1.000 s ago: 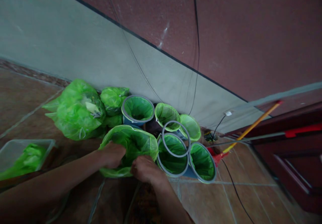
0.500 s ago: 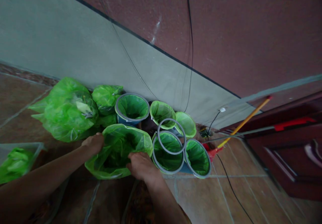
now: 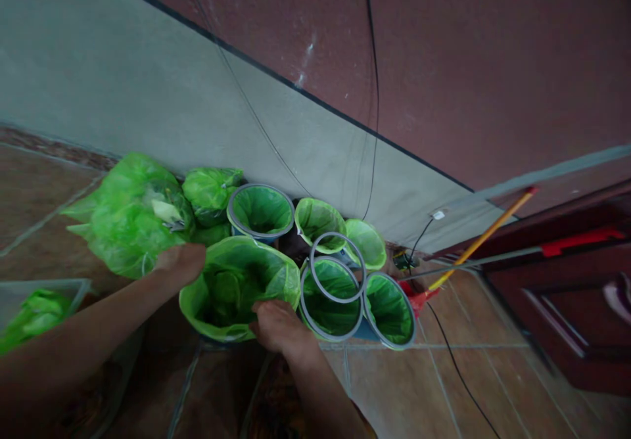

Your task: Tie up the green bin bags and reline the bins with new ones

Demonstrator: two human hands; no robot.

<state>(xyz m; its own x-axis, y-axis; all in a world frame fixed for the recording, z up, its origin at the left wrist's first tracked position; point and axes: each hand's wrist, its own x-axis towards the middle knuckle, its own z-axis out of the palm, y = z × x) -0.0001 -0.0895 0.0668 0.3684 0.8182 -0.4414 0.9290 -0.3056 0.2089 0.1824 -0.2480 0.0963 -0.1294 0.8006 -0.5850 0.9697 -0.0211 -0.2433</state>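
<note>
A green plastic bin liner (image 3: 283, 275) hangs open in front of me, its top edge spread over a bin of which only a dark bluish sliver shows below. My left hand (image 3: 182, 261) is closed on the liner's left edge. On the near right edge, my right hand (image 3: 277, 321) grips the same liner, fingers curled inward. Just to the right stands a lined bin (image 3: 303, 317), with a loose grey ring (image 3: 363, 275) lying across its top. Another lined bin (image 3: 411, 324) stands beside that one.
Along the wall are a grey-rimmed lined bin (image 3: 236, 225) and two more lined bins. A full green bag (image 3: 128, 215) and a smaller one (image 3: 210, 192) lie left. A clear tub (image 3: 79, 291) holds green plastic. A yellow-handled broom (image 3: 480, 248) leans right; a black cable (image 3: 456, 367) crosses the floor.
My left hand has risen slightly. The liner's left and near edges have drawn in and now sit rounder over the bin. My right hand has hardly moved.
</note>
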